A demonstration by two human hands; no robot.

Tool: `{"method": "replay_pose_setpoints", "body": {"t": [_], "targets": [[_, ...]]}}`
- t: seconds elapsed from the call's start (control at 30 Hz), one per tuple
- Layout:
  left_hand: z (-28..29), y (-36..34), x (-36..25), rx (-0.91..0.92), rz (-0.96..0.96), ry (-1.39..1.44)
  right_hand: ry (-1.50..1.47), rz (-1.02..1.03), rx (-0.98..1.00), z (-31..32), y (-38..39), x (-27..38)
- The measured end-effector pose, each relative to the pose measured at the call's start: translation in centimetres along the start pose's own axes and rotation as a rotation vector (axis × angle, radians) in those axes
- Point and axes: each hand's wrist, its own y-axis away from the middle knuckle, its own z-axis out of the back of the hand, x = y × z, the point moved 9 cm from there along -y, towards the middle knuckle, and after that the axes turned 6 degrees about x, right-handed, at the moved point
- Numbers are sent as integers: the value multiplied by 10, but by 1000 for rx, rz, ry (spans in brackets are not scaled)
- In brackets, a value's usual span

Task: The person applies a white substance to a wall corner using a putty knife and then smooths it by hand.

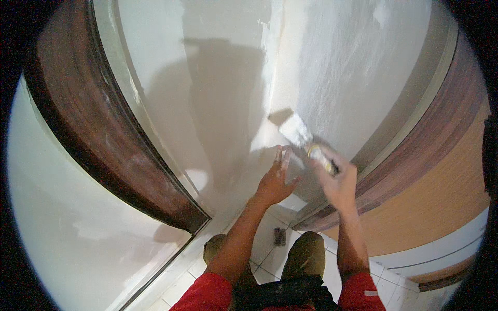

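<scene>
My right hand (340,184) is wrapped around the handle of a putty knife (295,130). White filler smears the wide blade, which is at the wall just right of the inside corner. Lower and to the left, my left hand (275,184) is raised with its fingers stretched out and whitened with filler. No tool shows in it; a pale patch beside its fingertips is too unclear to name. Both hands are in front of the right-hand wall (342,78), which has greyish, streaky patches. The left-hand wall (155,52) meets it at the corner.
A dark brown wooden door frame (104,119) stands on the left, and a reddish-brown one (415,150) on the right beside an orange-brown door panel (436,181). Between my knees, a small dark object (279,237) lies on the white tiled floor (267,259). My shadow falls on the walls.
</scene>
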Motion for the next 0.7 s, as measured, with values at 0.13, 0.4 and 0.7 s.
{"method": "replay_pose_setpoints", "body": {"t": [0.13,0.4,0.7], "targets": [[-16,25,64,270,375,-193,-177,-293,25,-40,76,-94],[3,65,68,371,407,-215,-60,-195,19,-78,111,-124],[-10,106,63,304,373,-192,520,304,76,-70,-2,2]]}}
